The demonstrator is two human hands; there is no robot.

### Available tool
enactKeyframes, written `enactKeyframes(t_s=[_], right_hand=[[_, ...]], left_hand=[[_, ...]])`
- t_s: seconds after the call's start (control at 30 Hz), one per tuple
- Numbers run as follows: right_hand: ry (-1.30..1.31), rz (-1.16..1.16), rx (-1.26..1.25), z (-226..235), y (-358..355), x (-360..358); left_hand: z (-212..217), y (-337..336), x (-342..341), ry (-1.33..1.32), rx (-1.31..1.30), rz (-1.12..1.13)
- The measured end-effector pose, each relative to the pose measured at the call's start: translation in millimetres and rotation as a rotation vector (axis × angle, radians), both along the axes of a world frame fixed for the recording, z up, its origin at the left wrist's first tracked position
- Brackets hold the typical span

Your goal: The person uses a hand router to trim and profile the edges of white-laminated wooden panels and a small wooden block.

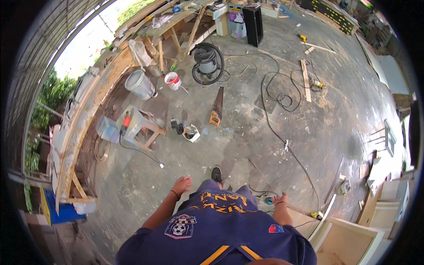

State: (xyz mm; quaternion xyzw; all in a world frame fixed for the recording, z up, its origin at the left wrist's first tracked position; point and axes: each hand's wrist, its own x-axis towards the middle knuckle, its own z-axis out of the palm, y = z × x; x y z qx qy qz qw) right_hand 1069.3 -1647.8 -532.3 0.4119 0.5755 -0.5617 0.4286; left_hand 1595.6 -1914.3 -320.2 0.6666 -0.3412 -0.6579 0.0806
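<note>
My left hand [182, 185] hangs beside my left thigh, a dark band at its wrist. Its fingers are loosely bent and a little apart, and I see nothing in them. Out by my right thigh, my right hand [280, 200] has its fingers apart. A small teal object [268, 201] shows right beside those fingertips; whether they touch it I cannot tell. One dark shoe [217, 175] is forward on the concrete floor. Ahead lie a handsaw [216, 111] with an orange handle and a small open carton [191, 133] with dark stuff inside.
Left stands a stool [143, 128] with an orange-and-black power tool [126, 123] on it. Beyond are a grey bucket [140, 85], a red-and-white pail [172, 81] and a shop vacuum [206, 64]. A black cable [289, 146] crosses the floor. Pale wooden cabinet frames [340, 247] stand right.
</note>
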Motion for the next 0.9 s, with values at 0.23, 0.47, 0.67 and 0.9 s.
enactKeyframes(t_s=[0.23, 0.47, 0.67, 0.9], right_hand=[[0.012, 0.283, -0.363, 51, -145, 79], [0.160, 0.692, -0.076, 95, -265, 81], [0.114, 0.666, 0.007, 47, -277, 29], [0.235, 1.681, 0.359, -69, -302, -24]], left_hand=[[2, -90, 65, 0.235, -0.069, 0.161], [-3, -130, 19, 0.303, -0.306, -0.052], [20, -225, -70, 0.493, 0.009, -0.464], [-24, -437, -205, 0.294, -0.371, -0.910]])
